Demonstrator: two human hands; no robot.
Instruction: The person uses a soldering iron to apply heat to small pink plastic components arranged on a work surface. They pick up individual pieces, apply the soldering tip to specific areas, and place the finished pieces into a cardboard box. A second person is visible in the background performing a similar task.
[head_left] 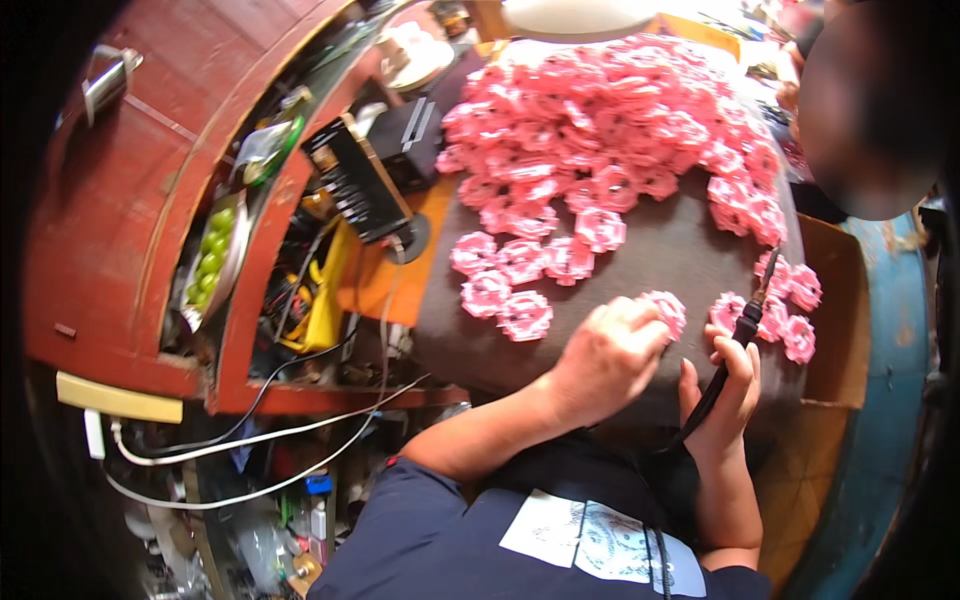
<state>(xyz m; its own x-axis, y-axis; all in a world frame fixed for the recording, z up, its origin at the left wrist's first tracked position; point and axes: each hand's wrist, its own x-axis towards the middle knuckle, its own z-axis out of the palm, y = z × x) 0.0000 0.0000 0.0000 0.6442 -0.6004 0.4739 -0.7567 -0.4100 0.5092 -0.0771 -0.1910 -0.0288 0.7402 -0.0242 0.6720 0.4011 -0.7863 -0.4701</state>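
Pink rosette is found at the near edge of the dark desk, pinned under the left hand, whose fingers are curled together over its near side, so that only its far half is seen past the fingertips. The right hand is closed on a black tool, held like a pen, the fingers wrapped tight round the grip and a black cord run back from it toward the body.

The tool's long axis is tilted up and away from the person, leaning slightly right, and its thin tip is seen well beyond the held rosette, up among a small cluster of rosettes at the right edge of the desk. The held rosette therefore lies to the left of the tool and nearer the person than the tip; whether the tip touches anything cannot be told.

Of the two hands, the left is on the rosette and the right is just beside it, apart by a narrow gap. Another group of rosettes lies to the left of the left hand, and a large heap is spread over the far half of the desk.
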